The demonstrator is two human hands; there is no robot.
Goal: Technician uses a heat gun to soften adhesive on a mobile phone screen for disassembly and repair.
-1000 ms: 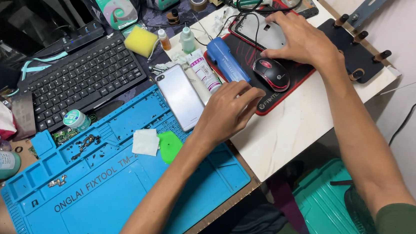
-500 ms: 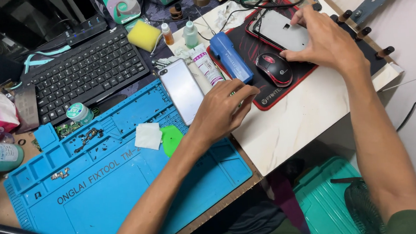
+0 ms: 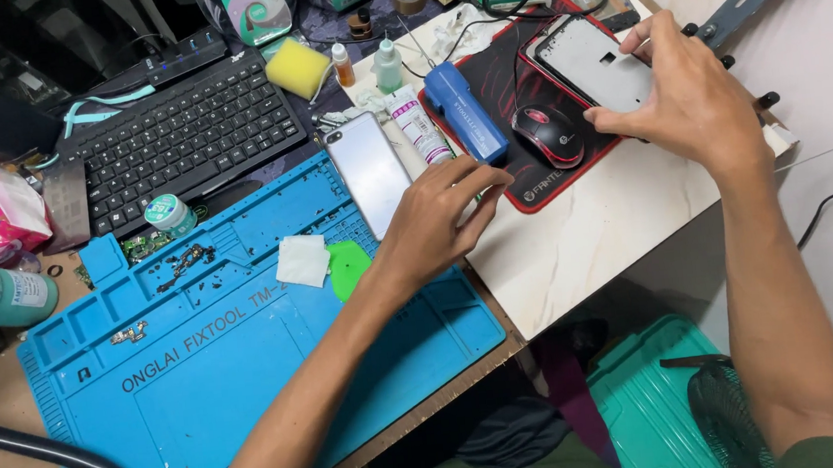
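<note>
Cluttered repair bench: right hand [image 3: 690,90] grips phone back cover [image 3: 594,63]; left hand [image 3: 436,224] loosely open, resting on blue mat [image 3: 209,383]

Bare marble top [image 3: 598,238] lies open between both hands; mouse [image 3: 549,135] and blue tool [image 3: 466,112] crowd the pad.

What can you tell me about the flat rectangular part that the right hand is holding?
The phone back cover is a thin rectangular shell, pale grey inside with a dark red rim and small cutouts near its upper end. It looks like plastic. It lies tilted over the black and red mouse pad, inner side up. The right hand grips its right edge; the computer mouse sits just beside it.
</note>
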